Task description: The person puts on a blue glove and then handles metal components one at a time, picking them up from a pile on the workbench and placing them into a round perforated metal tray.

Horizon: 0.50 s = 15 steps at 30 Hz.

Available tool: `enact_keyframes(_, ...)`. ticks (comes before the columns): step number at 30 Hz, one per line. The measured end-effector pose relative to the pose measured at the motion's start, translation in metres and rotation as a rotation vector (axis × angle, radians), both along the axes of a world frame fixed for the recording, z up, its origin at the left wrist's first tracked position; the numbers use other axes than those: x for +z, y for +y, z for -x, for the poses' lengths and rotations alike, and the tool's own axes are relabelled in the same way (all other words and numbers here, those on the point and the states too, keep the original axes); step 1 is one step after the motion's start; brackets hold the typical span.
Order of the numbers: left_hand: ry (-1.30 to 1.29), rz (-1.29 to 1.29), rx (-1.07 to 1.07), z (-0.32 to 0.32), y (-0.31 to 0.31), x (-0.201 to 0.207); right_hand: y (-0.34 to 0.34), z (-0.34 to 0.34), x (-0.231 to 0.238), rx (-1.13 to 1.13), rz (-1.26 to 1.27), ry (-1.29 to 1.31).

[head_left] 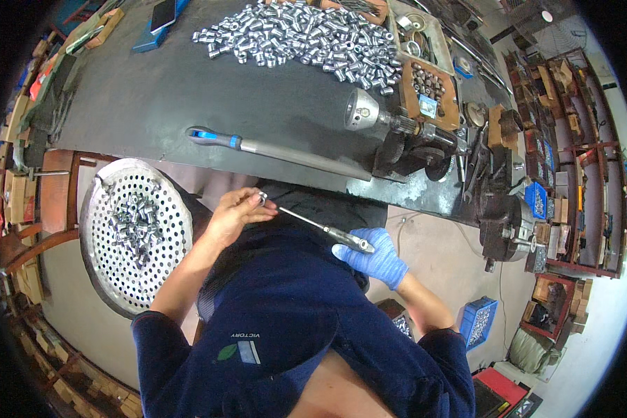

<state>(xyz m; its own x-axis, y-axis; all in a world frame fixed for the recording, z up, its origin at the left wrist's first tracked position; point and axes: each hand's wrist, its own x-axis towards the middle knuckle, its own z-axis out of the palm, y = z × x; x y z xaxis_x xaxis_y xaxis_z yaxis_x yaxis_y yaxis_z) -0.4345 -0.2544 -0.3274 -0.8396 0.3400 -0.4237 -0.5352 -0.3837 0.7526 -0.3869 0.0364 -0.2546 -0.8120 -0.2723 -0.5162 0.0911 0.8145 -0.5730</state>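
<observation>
My bare left hand (231, 217) pinches a small shiny metal sleeve (262, 198) at its fingertips, above my lap. In a blue knitted glove, my right hand (379, 260) is closed round the thick metal body of a thin-shafted hand tool (336, 234). The shaft slants up and left, its tip close to the sleeve; whether they touch is too small to tell. To the left of my left arm, a round perforated metal tray (97, 254) carries a heap of similar metal sleeves (136, 226).
Across the dark workbench (129, 104) lies a long file (292, 157) with a blue-black handle. Behind it spreads a big pile of metal sleeves (292, 42). A geared machine with a round chuck (361, 110) and a bench vise (505, 233) stand right; a blue bin (478, 322) sits below.
</observation>
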Motion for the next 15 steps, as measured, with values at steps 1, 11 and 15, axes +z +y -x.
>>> enact_keyframes(1, 0.101, 0.146, -0.02, 0.001, -0.003, 0.002, -0.001, 0.001, -0.001, -0.021, 0.024, -0.014)
enact_keyframes(11, 0.926, 1.089, -0.465, 0.0, -0.005, 0.01, -0.008, 0.012, -0.009, -0.062, 0.163, -0.079)
enact_keyframes(15, 0.634, 0.864, -0.485, -0.004, -0.006, 0.008, -0.009, 0.012, -0.012, -0.054, 0.133, -0.118)
